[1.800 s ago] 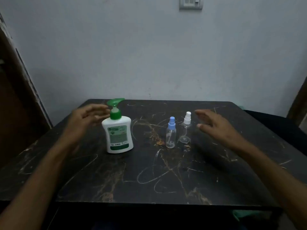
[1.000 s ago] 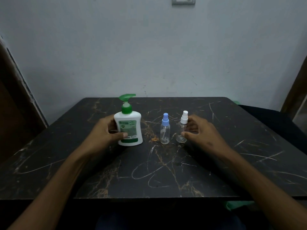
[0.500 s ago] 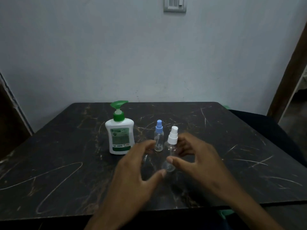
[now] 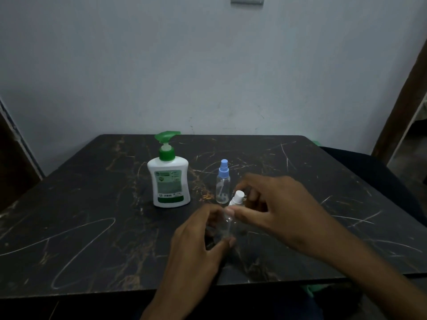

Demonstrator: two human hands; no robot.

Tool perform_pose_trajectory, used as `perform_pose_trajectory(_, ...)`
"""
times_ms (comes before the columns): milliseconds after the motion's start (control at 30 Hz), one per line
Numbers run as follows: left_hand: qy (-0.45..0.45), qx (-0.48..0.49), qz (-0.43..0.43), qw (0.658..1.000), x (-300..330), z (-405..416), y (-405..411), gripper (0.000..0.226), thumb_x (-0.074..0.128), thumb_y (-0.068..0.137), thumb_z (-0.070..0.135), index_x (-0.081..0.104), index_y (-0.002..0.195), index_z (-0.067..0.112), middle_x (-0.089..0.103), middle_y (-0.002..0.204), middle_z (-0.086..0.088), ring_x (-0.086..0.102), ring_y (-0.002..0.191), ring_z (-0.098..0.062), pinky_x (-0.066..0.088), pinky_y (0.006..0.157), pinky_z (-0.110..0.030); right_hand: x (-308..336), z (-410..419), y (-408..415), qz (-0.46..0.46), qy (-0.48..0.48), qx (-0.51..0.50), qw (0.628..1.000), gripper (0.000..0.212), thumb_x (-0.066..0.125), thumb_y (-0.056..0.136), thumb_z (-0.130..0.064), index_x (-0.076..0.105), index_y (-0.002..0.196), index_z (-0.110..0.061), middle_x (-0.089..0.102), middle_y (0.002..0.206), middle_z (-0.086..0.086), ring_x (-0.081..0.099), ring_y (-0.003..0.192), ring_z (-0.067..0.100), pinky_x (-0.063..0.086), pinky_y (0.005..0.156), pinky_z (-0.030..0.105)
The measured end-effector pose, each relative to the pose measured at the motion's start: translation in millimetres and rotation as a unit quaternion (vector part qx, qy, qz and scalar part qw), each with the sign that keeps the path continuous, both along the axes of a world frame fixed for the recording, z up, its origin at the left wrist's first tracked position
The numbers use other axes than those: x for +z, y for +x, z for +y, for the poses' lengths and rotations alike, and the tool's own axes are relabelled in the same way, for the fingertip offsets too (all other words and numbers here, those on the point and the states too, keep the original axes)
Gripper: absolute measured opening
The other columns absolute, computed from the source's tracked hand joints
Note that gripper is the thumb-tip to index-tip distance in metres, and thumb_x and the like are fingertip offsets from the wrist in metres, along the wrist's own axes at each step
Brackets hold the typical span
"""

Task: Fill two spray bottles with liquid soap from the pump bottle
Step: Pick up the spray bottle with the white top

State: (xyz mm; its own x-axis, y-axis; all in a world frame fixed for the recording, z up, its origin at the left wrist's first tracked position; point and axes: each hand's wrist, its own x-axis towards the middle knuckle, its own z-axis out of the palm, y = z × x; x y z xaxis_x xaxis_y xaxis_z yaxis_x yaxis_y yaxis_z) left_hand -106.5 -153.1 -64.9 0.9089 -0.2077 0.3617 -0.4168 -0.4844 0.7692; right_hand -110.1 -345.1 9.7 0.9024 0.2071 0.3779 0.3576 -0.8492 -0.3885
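Note:
A white pump bottle (image 4: 170, 183) with a green pump head stands upright left of centre on the dark table (image 4: 80, 227). To its right stands a small clear spray bottle with a blue cap (image 4: 223, 182), untouched. The clear spray bottle with the white cap (image 4: 228, 221) is tilted, held between both hands near the table's middle. My left hand (image 4: 196, 248) grips its clear body from below. My right hand (image 4: 275, 209) has thumb and fingers around its neck and white cap.
The table is dark marble-patterned, with its front edge near my forearms. A pale wall rises behind it, with a switch plate (image 4: 247, 0) at the top. A dark chair or seat (image 4: 369, 162) sits at the right. A brown door frame (image 4: 402, 88) stands at far right.
My left hand left the pump bottle and came to the white-capped spray bottle. My right hand took that bottle from beside the blue-capped one and brought it nearer to me, tilted.

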Motion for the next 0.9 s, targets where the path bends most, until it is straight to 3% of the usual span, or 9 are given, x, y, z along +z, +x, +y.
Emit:
perform_pose_trajectory(133, -0.006, 0.000, -0.002, 1.000, -0.7, 0.4, 0.4, 0.046, 0.089, 0.081, 0.022, 0.064, 0.111, 0.046, 0.068, 0.110, 0.034, 0.065, 0.105, 0.009, 0.050, 0.086, -0.008, 13.6, 13.7, 4.8, 0.005, -0.102, -0.022, 0.994, 0.032, 0.064, 0.088, -0.066, 0.058, 0.084, -0.035, 0.054, 0.062, -0.016, 0.051, 0.056, 0.000, 0.034, 0.056, 0.019)
perform_pose_trajectory(300, -0.010, -0.003, 0.001, 1.000, -2.2, 1.5, 3.3, 0.041, 0.088, 0.082, 0.021, 0.065, 0.109, 0.042, 0.070, 0.109, 0.029, 0.066, 0.105, 0.007, 0.052, 0.087, -0.013, 15.7, 21.7, 12.3, -0.013, -0.145, -0.010, 0.989, 0.029, 0.067, 0.092, -0.055, 0.057, 0.077, -0.032, 0.055, 0.064, -0.015, 0.054, 0.060, 0.004, 0.047, 0.062, 0.027)
perform_pose_trajectory(467, -0.024, -0.009, 0.015, 1.000, -3.6, 2.6, 5.2, 0.038, 0.087, 0.083, 0.018, 0.067, 0.108, 0.039, 0.072, 0.105, 0.024, 0.068, 0.102, 0.003, 0.054, 0.087, -0.016, 29.0, 26.1, 11.7, 0.010, -0.163, 0.026, 0.986, 0.016, 0.074, 0.091, -0.037, 0.068, 0.081, -0.027, 0.066, 0.071, -0.012, 0.060, 0.063, 0.004, 0.033, 0.055, 0.012)
perform_pose_trajectory(533, -0.036, -0.011, 0.024, 0.999, -4.0, 4.0, 6.4, 0.035, 0.087, 0.083, 0.014, 0.069, 0.106, 0.033, 0.075, 0.101, 0.019, 0.071, 0.097, -0.001, 0.056, 0.083, -0.018, 33.9, 26.8, 12.7, 0.037, -0.161, 0.057, 0.985, 0.010, 0.076, 0.088, -0.020, 0.072, 0.087, -0.030, 0.070, 0.080, -0.016, 0.063, 0.073, 0.000, 0.041, 0.061, 0.012)
perform_pose_trajectory(600, -0.049, -0.016, 0.033, 0.998, -2.6, 5.6, 6.2, 0.033, 0.086, 0.083, 0.011, 0.070, 0.104, 0.032, 0.076, 0.097, 0.017, 0.073, 0.092, -0.002, 0.055, 0.078, -0.016, 37.0, 24.7, 13.3, 0.075, -0.144, 0.097, 0.982, 0.029, 0.069, 0.083, -0.004, 0.072, 0.090, -0.032, 0.071, 0.088, -0.018, 0.065, 0.083, 0.001, 0.052, 0.073, 0.023)
perform_pose_trajectory(667, -0.055, -0.018, 0.035, 0.998, -1.6, 6.2, 5.6, 0.035, 0.087, 0.083, 0.011, 0.071, 0.107, 0.032, 0.076, 0.097, 0.018, 0.073, 0.091, -0.001, 0.055, 0.077, -0.014, 41.1, 22.9, 12.1, 0.100, -0.132, 0.134, 0.977, 0.033, 0.069, 0.084, -0.008, 0.068, 0.101, -0.037, 0.071, 0.098, -0.018, 0.065, 0.093, 0.004, 0.054, 0.082, 0.033)
perform_pose_trajectory(767, -0.056, -0.015, 0.044, 0.997, -2.3, 5.7, 5.7, 0.036, 0.087, 0.084, 0.014, 0.070, 0.108, 0.034, 0.075, 0.099, 0.020, 0.072, 0.095, 0.002, 0.056, 0.081, -0.015, 40.2, 22.0, 13.0, 0.069, -0.133, 0.137, 0.979, 0.025, 0.069, 0.089, -0.036, 0.062, 0.113, -0.041, 0.069, 0.105, -0.020, 0.064, 0.092, 0.002, 0.054, 0.079, 0.031)
perform_pose_trajectory(833, -0.053, -0.014, 0.046, 0.997, -3.2, 5.3, 6.4, 0.034, 0.086, 0.084, 0.015, 0.070, 0.107, 0.034, 0.075, 0.099, 0.018, 0.072, 0.096, 0.001, 0.058, 0.082, -0.019, 39.0, 26.3, 14.7, 0.019, -0.194, 0.090, 0.977, 0.024, 0.064, 0.090, -0.057, 0.062, 0.102, -0.037, 0.068, 0.090, -0.017, 0.060, 0.077, 0.001, 0.050, 0.067, 0.029)
perform_pose_trajectory(900, -0.052, -0.014, 0.044, 0.998, -3.2, 5.3, 6.6, 0.034, 0.086, 0.084, 0.015, 0.070, 0.106, 0.035, 0.074, 0.099, 0.019, 0.071, 0.096, 0.001, 0.058, 0.083, -0.019, 38.9, 32.6, 15.6, -0.010, -0.248, 0.054, 0.967, 0.033, 0.061, 0.093, -0.059, 0.055, 0.079, -0.030, 0.055, 0.069, -0.013, 0.050, 0.062, 0.004, 0.036, 0.054, 0.026)
